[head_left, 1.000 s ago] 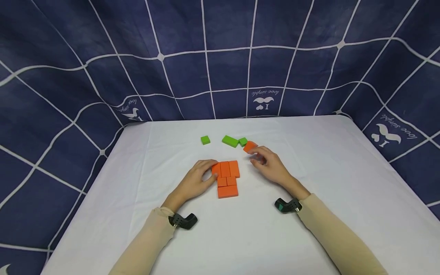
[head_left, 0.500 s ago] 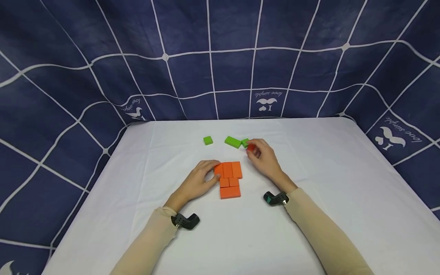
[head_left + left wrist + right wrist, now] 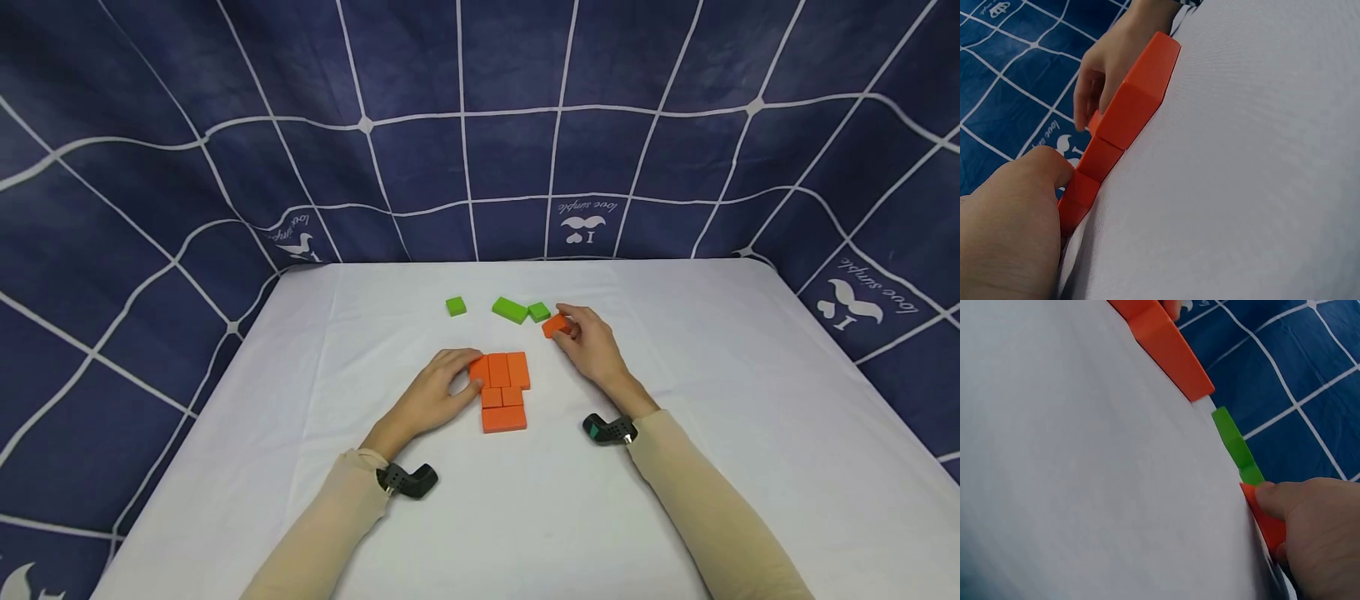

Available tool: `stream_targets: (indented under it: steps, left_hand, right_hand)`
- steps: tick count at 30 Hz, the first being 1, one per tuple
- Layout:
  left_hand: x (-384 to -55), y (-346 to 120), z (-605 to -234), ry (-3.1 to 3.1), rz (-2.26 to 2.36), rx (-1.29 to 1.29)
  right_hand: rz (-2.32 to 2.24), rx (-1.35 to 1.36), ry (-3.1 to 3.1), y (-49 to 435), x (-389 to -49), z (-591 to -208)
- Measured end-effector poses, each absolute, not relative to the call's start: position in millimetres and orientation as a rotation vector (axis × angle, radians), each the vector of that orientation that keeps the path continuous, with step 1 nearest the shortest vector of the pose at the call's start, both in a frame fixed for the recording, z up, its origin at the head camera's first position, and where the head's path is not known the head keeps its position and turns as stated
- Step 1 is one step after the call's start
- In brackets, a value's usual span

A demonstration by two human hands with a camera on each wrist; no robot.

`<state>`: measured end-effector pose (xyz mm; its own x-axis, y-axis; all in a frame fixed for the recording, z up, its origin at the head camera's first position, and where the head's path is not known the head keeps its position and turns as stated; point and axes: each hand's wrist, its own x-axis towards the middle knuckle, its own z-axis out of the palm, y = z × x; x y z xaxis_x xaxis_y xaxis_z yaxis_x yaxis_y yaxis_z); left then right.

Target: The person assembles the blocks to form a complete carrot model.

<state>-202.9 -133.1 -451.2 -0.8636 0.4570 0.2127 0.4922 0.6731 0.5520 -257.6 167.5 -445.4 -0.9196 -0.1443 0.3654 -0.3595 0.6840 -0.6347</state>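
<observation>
In the head view my left hand (image 3: 431, 396) holds the left block of an orange group, index finger at its far edge and thumb at its near edge. That group of orange blocks (image 3: 504, 418) lies flat: upright ones side by side at the far end, two small squares in the middle, one lengthwise block nearest me. Farther right, my right hand (image 3: 596, 346) pinches a separate orange block (image 3: 553, 326) between thumb and index finger. Just left of it lies a small green block (image 3: 538, 312). In the right wrist view the thumb (image 3: 1272, 497) presses on this orange block (image 3: 1265, 519).
A longer green block (image 3: 510, 310) lies left of the small green one, and a green square block (image 3: 455, 306) stands farther left. All rest on a white-covered table (image 3: 675, 308). Behind hangs a dark blue curtain (image 3: 412, 158) with white grid lines.
The right hand has reached to the separate orange block, taken hold of it and shifted it slightly right, away from the small green block. The left hand stays at the orange group.
</observation>
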Motion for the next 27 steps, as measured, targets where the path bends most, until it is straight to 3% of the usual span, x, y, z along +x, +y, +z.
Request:
stream_targets:
  steps: [27]
  left_hand:
    - [-204,-133,-451,-2.798,-0.963,-0.811]
  right_hand:
    - [1.181,0.533,-2.603,192,-226,-447]
